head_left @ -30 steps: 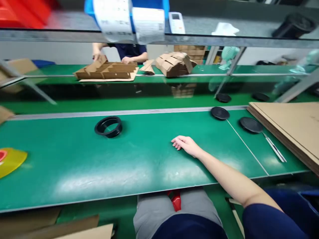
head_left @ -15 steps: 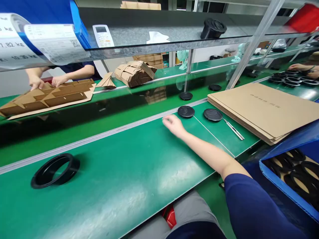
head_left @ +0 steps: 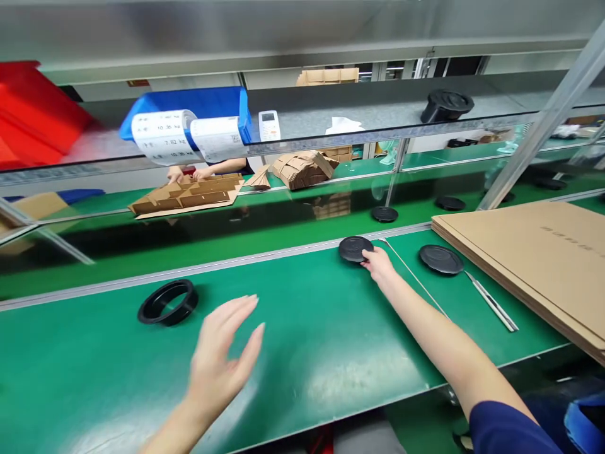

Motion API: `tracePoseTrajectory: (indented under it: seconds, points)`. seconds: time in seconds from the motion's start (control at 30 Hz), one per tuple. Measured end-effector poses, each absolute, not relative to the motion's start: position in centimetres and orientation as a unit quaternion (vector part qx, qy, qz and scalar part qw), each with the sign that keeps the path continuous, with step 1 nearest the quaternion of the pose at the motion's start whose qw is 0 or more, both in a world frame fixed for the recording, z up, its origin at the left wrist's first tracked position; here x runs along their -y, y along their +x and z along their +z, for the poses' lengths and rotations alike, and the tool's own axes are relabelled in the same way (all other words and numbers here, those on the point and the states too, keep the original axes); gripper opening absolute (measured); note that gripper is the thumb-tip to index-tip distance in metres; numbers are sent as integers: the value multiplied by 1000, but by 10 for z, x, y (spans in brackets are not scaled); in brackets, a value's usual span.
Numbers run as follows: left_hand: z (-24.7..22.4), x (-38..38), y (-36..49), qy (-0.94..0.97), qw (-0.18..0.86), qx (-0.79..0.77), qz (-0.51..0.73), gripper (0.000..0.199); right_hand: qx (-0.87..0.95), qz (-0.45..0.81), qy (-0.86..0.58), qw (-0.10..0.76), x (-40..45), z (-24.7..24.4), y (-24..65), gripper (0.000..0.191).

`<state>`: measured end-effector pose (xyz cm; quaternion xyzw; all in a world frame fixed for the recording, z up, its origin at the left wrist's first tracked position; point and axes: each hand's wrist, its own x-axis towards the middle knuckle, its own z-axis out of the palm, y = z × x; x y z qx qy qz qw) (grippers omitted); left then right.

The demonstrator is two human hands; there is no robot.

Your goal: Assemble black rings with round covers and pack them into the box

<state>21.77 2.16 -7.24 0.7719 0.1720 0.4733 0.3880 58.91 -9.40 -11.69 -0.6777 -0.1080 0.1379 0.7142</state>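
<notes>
My right hand (head_left: 378, 261) grips the near edge of a round black lid (head_left: 355, 248), thumb on top, close to the metal strip along the green bench. My left hand (head_left: 225, 353) is over the bench with thumb and fingers apart, holding nothing. Beyond it, to the left, a black flanged ring (head_left: 168, 302) rests on the green surface. Another black lid (head_left: 441, 259) lies to the right of my right hand, with a slim cutter knife (head_left: 491, 301) beside it.
A stack of cardboard sheets (head_left: 529, 252) covers the bench's right side. Overhead, a shelf carries a blue bin with label rolls (head_left: 163, 132), a red bin (head_left: 33, 116) and a black part (head_left: 447, 106). Across the bench, another person's hands (head_left: 189, 173) touch cardboard dividers (head_left: 189, 194).
My right hand has reached a black lid and taken hold of its edge; the lid sits farther left on the bench. My left hand has come into view. The camera has turned left.
</notes>
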Motion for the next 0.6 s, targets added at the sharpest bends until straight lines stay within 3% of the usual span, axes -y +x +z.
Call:
tracePoseTrajectory:
  seconds: [0.07, 0.13, 0.23, 0.33, 0.4, 0.53, 0.6]
  points:
    - [-82, -15, 253, 719, 504, -206, 432, 71, 139, 192, -628, 741, 87, -120, 546, 31]
    - [-92, -9, 294, 585, 693, -226, 355, 86, 184, 252, -551, 774, 85, -126, 499, 41]
    - [-107, 0, 330, 371, 871, -171, 274, 67, 246, 349, -433, 794, 93, -138, 443, 57]
    - [-116, 5, 331, 268, 910, -137, 285, 50, 285, 410, -450, 740, 104, -145, 424, 59]
    - [-118, 5, 323, 244, 917, -136, 283, 50, 327, 358, -527, 698, 110, -143, 430, 55]
    - [-113, 4, 315, 249, 924, -115, 266, 61, 497, 60, -650, 571, 119, -132, 453, 40]
    - [-112, 5, 315, 252, 929, -112, 249, 65, 562, -10, -658, 501, 122, -128, 458, 38]
